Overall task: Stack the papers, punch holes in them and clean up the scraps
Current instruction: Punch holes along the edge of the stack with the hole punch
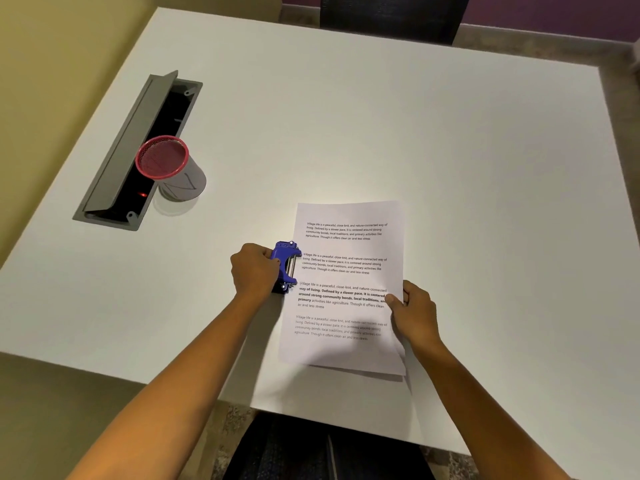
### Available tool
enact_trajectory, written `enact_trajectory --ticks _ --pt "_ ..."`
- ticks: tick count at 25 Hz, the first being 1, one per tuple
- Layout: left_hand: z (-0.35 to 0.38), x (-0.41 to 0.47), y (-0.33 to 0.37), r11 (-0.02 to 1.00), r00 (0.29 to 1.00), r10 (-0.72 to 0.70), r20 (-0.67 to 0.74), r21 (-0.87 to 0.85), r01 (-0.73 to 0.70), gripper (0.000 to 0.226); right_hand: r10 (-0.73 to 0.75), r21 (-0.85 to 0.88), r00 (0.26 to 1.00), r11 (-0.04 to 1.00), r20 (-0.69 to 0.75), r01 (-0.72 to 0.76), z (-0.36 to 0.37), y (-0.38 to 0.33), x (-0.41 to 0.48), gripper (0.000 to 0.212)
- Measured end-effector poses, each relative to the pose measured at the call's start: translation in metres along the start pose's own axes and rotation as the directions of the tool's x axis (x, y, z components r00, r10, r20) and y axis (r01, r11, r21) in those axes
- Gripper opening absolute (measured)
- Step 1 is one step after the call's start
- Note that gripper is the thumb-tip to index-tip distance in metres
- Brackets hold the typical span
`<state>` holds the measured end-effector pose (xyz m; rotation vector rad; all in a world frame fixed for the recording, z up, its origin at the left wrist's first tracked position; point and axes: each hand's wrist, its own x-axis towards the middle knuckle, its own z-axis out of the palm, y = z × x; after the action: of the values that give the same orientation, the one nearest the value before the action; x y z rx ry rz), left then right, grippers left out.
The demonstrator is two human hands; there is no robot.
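A stack of printed white papers lies on the white table near its front edge. The stack's left edge sits in the mouth of a blue hole punch. My left hand is wrapped around the punch from the left. My right hand pinches the right edge of the papers, thumb on top. Lower sheets peek out at the bottom right corner of the stack. No scraps are visible.
A red mesh cup stands at the left, beside a grey cable hatch with its lid raised. A dark chair stands beyond the far edge. The table's front edge runs just below the papers.
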<state>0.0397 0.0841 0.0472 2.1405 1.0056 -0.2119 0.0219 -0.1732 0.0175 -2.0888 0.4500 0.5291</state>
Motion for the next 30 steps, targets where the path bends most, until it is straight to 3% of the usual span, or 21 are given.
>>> enact_trajectory --ticks 9,12,15,18,21,23,30 --pt "-0.002 -0.004 -0.004 0.995 1.0 -0.005 0.028 -0.095 0.008 0.017 0.073 0.076 0.993 0.995 -0.095 -0.066 -0.041 0.014 -0.006 0.029" --pt "-0.005 -0.019 -0.002 0.988 0.994 0.101 -0.032 -0.116 -0.104 0.03 0.081 0.169 0.989 0.984 -0.125 -0.059 -0.058 0.014 -0.014 0.028" --pt "-0.005 -0.042 0.005 0.958 0.978 0.179 -0.11 -0.208 -0.199 0.018 0.065 0.276 0.987 0.961 -0.145 -0.023 -0.072 0.008 -0.025 0.028" --pt "-0.004 -0.061 0.012 0.935 0.981 0.157 0.113 -0.338 -0.111 0.017 0.023 0.332 0.988 0.943 -0.151 0.029 -0.081 0.0 -0.036 0.026" --pt "-0.004 -0.072 0.015 0.918 0.91 0.172 0.376 -0.397 -0.01 0.03 -0.017 0.366 0.988 0.928 -0.152 0.072 -0.083 -0.01 -0.045 0.03" --pt "-0.003 -0.076 0.016 0.899 0.886 0.215 0.41 -0.437 -0.016 0.033 -0.039 0.357 0.986 0.929 -0.161 0.095 -0.082 -0.016 -0.048 0.034" --pt "-0.011 -0.078 0.021 0.853 0.921 0.201 0.333 -0.522 0.002 0.02 -0.108 0.31 0.976 0.936 -0.191 0.165 -0.089 -0.028 -0.057 0.045"
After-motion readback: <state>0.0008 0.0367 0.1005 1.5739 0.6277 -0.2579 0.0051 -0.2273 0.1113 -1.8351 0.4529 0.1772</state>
